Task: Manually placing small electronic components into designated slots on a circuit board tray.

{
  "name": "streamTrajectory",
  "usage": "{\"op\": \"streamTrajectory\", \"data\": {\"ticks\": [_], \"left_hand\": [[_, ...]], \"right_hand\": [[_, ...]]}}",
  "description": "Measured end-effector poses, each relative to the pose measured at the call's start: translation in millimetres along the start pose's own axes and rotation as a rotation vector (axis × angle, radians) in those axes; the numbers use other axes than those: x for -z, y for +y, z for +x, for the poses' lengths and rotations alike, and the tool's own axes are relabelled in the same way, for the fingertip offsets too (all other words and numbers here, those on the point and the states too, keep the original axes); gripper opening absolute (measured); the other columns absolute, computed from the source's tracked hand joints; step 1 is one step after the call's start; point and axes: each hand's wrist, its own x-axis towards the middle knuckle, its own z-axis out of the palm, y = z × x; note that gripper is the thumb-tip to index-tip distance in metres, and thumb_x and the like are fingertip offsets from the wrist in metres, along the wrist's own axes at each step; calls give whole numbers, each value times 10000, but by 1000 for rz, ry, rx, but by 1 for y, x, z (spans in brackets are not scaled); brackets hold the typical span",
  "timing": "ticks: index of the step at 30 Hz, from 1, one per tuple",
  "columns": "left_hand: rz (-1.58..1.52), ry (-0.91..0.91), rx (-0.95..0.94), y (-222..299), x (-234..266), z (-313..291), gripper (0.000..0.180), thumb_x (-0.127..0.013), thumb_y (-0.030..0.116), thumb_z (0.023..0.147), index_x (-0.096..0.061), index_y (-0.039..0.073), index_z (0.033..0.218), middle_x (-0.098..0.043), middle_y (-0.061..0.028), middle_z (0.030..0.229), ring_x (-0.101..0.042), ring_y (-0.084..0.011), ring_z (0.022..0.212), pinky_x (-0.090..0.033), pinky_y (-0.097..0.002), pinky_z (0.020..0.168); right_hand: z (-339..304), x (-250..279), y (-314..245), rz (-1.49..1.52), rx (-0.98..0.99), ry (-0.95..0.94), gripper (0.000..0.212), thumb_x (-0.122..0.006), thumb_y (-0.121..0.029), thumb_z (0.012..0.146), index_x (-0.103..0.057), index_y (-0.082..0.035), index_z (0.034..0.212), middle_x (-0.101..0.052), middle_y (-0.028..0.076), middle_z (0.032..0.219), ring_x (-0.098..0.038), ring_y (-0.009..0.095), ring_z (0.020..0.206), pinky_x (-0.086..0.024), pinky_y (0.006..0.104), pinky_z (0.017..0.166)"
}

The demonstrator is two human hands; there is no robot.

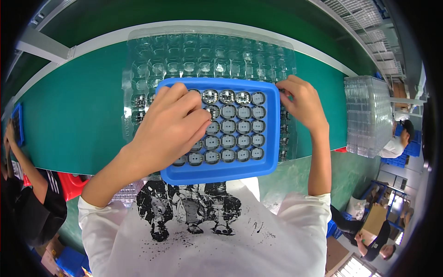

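Observation:
A shallow blue plastic tray [219,176] lies before me, with rows of small round metal-rimmed parts in it. Most show a grey face with two dark dots, while several in the far row [227,96] look shiny. Over the tray's left half is my left hand [173,117], closed, its thumb and fingertips pinched at a round metal part [212,111] in the second row. The fingers partly hide that part, and the hand covers the tray's left side. At the far right corner, my right hand [299,99] has its fingers bent and closed at the tray's rim.
Under the tray sits a clear plastic blister tray [207,51] with many pockets, some holding shiny parts, on a green table [83,106]. Stacked clear trays [369,111] stand at the right. A co-worker's arms [27,161] reach to another blue tray [18,124] at the left.

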Motion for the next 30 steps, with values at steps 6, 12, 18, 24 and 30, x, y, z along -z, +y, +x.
{"op": "streamTrajectory", "data": {"ticks": [6,12,18,24,30], "left_hand": [[0,14,-17,2,-12,0,145,-740,48,720,-595,49,724,-491,-47,824,-484,-228,831,-395,-358,732],[44,-61,-15,-1,-10,2,158,-781,37,729,-690,53,857,-535,-44,860,-509,-243,843,-409,-376,752],[84,-83,-17,-1,-10,3,145,-776,37,730,-681,45,840,-528,-48,855,-506,-248,854,-402,-376,757],[135,-11,-73,0,-14,3,57,-650,70,695,-605,37,708,-520,-60,828,-494,-235,856,-400,-361,745],[124,-21,-73,-1,-12,3,53,-650,74,702,-619,34,716,-523,-59,837,-496,-233,869,-402,-361,752]], "right_hand": [[-1,9,-9,-75,78,109,88,-702,17,821,-713,9,909,-582,106,754,-566,233,619,-450,355,556],[-12,22,-44,22,152,141,112,-722,50,804,-706,19,911,-568,96,743,-562,234,611,-432,336,521],[-11,7,-51,-44,245,116,117,-755,6,787,-713,-13,895,-597,87,764,-607,254,651,-466,371,545],[-9,0,-50,-86,270,82,152,-750,27,748,-700,-10,887,-601,87,779,-624,263,672,-480,380,553],[-7,-5,-49,-48,303,87,217,-720,89,691,-698,-8,884,-607,89,780,-631,263,687,-486,373,558]]}}
